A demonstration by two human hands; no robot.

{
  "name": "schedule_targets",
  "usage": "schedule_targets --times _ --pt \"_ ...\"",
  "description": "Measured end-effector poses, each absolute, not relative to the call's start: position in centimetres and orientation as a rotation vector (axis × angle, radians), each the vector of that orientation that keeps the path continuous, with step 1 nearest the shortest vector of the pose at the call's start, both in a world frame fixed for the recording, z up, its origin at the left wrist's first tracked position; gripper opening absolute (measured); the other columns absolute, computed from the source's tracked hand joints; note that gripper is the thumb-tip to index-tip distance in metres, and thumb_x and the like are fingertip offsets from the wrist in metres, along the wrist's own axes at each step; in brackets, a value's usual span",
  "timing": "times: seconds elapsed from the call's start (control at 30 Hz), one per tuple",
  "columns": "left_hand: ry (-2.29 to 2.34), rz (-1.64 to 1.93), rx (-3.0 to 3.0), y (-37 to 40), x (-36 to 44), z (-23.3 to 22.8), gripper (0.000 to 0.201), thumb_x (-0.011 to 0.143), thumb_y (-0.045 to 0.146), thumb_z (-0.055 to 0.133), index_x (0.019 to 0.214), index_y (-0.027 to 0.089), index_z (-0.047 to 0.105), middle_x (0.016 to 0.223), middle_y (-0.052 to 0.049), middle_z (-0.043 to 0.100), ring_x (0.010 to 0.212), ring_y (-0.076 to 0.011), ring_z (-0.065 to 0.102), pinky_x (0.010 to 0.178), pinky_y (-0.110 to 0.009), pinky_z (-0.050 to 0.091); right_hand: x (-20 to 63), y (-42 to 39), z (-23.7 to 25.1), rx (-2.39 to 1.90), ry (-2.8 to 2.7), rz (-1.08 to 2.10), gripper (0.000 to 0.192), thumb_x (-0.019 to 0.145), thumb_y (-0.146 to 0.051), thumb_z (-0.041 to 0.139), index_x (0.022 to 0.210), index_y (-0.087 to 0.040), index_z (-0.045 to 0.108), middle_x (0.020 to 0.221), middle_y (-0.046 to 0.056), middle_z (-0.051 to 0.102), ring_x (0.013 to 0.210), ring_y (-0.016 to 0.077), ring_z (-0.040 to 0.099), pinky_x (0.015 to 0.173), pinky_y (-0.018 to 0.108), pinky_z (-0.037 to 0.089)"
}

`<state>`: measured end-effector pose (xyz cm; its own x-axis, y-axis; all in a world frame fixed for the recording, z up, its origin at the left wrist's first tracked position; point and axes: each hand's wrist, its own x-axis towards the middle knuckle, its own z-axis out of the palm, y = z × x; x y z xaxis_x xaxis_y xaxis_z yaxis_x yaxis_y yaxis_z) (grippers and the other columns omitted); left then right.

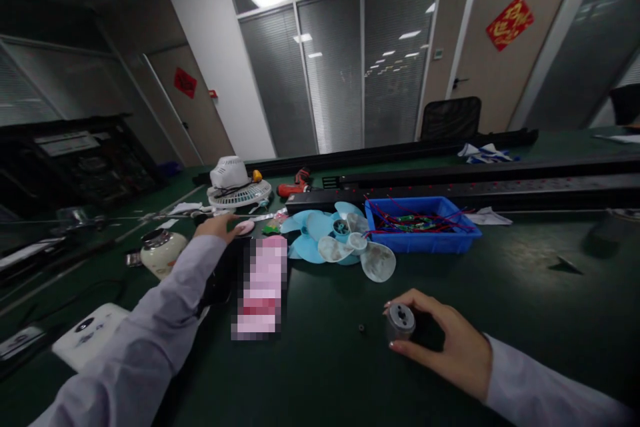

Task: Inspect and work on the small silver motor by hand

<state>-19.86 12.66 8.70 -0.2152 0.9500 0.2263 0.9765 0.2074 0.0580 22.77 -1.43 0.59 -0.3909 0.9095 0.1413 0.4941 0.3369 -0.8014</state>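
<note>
My right hand [445, 343] grips a small metal cylinder, which looks like a motor [401, 322], between thumb and fingers. Its round end with a central hole faces up. Left of it, a tiny dark round part [362, 328] lies on the green tabletop [320, 373]. Farther off, my left hand [216, 227] reaches over the table, with thumb and forefinger apart beside a pink round piece [245, 227]. Whether they touch it, I cannot tell. Nearer to me lies a pink item [263, 283], blurred out in the picture.
Fan blades [315, 233] in blue and a clear set [379, 261] lie mid-table, beside a blue bin [425, 240] of wires and circuit boards. A white fan [235, 183], an orange power drill [295, 185] and long black rails [500, 180] stand behind. A cream jar [163, 252] is left.
</note>
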Motion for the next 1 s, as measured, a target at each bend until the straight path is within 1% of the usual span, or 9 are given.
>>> schedule_targets --times 0.1,0.23,0.33,0.43,0.6,0.77,0.9,1.0 --pt "-2.396 -0.227 -1.912 14.7 -21.5 5.3 0.030 0.089 0.031 0.057 0.116 0.017 0.055 0.116 -0.008 0.059 0.100 -0.0219 0.060 0.083 -0.041 0.052 22.7 -1.5 0.7 -1.235 -2.009 0.922 0.030 0.073 -0.035 0.071 0.099 -0.023 0.062 0.102 0.005 0.067 0.095 0.0251 0.060 0.086 0.043 0.047" --pt "-2.456 -0.286 -1.939 16.2 -22.6 3.8 0.030 0.089 0.031 0.056 0.116 0.017 0.055 0.117 -0.008 0.058 0.100 -0.0223 0.060 0.083 -0.041 0.052 22.7 -1.5 1.0 -1.252 -2.013 0.927 0.029 0.074 -0.035 0.070 0.099 -0.023 0.062 0.102 0.005 0.067 0.096 0.0258 0.060 0.088 0.045 0.046" --pt "-2.505 -0.391 -1.945 16.9 -23.0 3.8 0.029 0.089 0.031 0.056 0.115 0.017 0.056 0.117 -0.008 0.058 0.100 -0.0223 0.060 0.083 -0.041 0.052 22.7 -1.6 1.0 -1.265 -2.008 0.940 0.029 0.073 -0.035 0.070 0.098 -0.023 0.062 0.103 0.004 0.067 0.097 0.0261 0.060 0.088 0.046 0.045" --pt "-2.552 -0.585 -1.905 17.2 -23.1 3.8 0.030 0.089 0.031 0.056 0.116 0.017 0.055 0.117 -0.008 0.058 0.100 -0.0221 0.060 0.083 -0.041 0.052 22.7 -1.6 1.0 -1.263 -2.003 0.950 0.029 0.073 -0.034 0.071 0.098 -0.023 0.062 0.103 0.004 0.067 0.098 0.0260 0.060 0.088 0.045 0.045" --pt "-2.575 -1.107 -1.795 17.1 -22.7 4.8 0.032 0.090 0.031 0.055 0.118 0.016 0.054 0.118 -0.009 0.057 0.100 -0.0220 0.060 0.083 -0.042 0.052 22.7 -1.5 0.9 -1.254 -2.003 0.956 0.029 0.074 -0.034 0.070 0.099 -0.023 0.062 0.103 0.004 0.067 0.098 0.0257 0.060 0.089 0.045 0.045" --pt "-2.506 -1.574 -1.925 16.9 -21.3 6.1 0.031 0.090 0.030 0.055 0.118 0.015 0.053 0.116 -0.009 0.059 0.096 -0.0207 0.061 0.080 -0.041 0.053 22.7 -1.5 0.9 -1.258 -2.003 0.950 0.029 0.073 -0.035 0.070 0.100 -0.024 0.062 0.103 0.004 0.067 0.097 0.0255 0.060 0.088 0.044 0.046" --pt "-2.410 -1.704 -2.071 15.4 -20.4 6.9 0.031 0.091 0.030 0.054 0.117 0.015 0.053 0.111 -0.008 0.060 0.091 -0.0191 0.063 0.076 -0.038 0.055 22.7 -1.6 0.9 -1.249 -1.998 0.935 0.030 0.074 -0.035 0.070 0.100 -0.023 0.063 0.102 0.004 0.067 0.097 0.0257 0.060 0.089 0.044 0.046" --pt "-2.394 -1.632 -2.166 14.1 -20.3 7.5 0.029 0.092 0.029 0.051 0.118 0.015 0.053 0.111 -0.008 0.061 0.089 -0.0175 0.064 0.073 -0.035 0.056 22.7 -1.6 1.0 -1.252 -2.003 0.931 0.030 0.074 -0.036 0.069 0.099 -0.023 0.063 0.103 0.005 0.067 0.098 0.0261 0.060 0.089 0.045 0.046"
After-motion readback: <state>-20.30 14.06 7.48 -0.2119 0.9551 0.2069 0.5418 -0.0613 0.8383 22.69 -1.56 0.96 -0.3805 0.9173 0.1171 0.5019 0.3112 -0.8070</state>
